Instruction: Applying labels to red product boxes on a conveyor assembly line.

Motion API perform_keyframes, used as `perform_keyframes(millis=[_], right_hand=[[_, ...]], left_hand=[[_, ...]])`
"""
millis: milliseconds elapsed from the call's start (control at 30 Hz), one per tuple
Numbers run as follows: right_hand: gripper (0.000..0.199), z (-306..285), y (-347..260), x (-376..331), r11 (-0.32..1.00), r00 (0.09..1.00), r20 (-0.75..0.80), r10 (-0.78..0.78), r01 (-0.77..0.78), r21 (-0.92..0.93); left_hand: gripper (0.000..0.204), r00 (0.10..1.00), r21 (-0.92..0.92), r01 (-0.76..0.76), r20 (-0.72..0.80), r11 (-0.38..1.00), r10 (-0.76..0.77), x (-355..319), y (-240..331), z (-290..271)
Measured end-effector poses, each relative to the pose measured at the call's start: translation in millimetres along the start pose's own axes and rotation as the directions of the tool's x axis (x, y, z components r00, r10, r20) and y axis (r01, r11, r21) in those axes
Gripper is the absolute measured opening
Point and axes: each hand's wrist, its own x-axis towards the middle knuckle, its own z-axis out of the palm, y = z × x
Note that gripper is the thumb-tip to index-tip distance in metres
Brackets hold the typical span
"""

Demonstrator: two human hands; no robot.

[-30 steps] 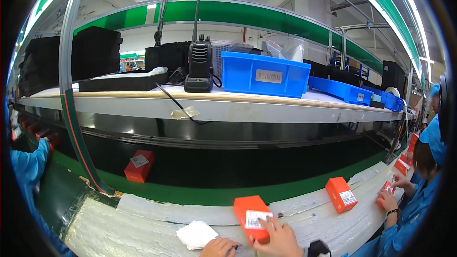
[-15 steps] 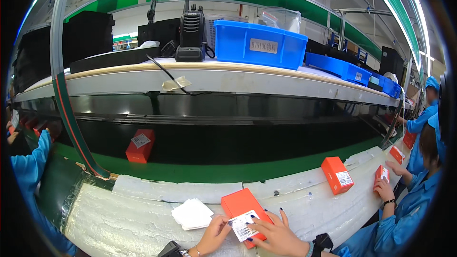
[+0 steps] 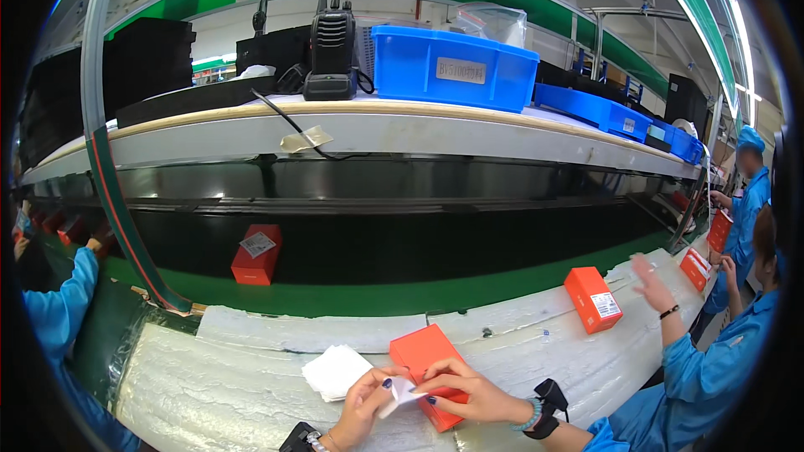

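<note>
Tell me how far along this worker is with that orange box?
Looks mid-step. The orange box lies closed on the white padded bench, under the right hand. Both hands pinch a small white slip, the left hand from its left. Whether it is being peeled or stuck on, I cannot tell. A stack of white sheets waits beside, and another orange box stands farther right.
</note>
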Motion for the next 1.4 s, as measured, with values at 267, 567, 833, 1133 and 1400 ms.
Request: perform_keyframes(millis=[267,567,833,1133,1400], right_hand=[[0.033,-50.6,8.6,-17.1,0.902,0.977,-0.187,0.101,-0.011,0.432],[0.057,-51.2,13.3,1.0,0.885,0.941,0.148,0.304,-0.336,0.323],[0.050,-37.6,21.6,9.9,0.939,0.929,0.181,0.324,-0.339,0.060],[0.048,-35.9,22.3,10.0,0.940,0.930,0.156,0.334,-0.341,0.016],[0.045,-36.3,20.2,9.2,0.933,0.922,0.154,0.354,-0.360,0.008]], left_hand=[[0.005,0.899,0.434,-0.184,-0.289,0.882,0.330,14.6,37.1,-33.6],[0.015,0.797,0.972,-0.230,0.216,-0.048,0.564,12.2,25.1,-16.9],[0.029,0.614,0.648,-0.757,0.749,-0.085,0.249,-6.5,5.2,0.5],[0.039,0.603,0.632,-0.768,0.768,-0.103,0.214,-6.1,6.4,0.7],[0.038,0.602,0.630,-0.771,0.770,-0.099,0.214,-5.6,1.7,0.0]])
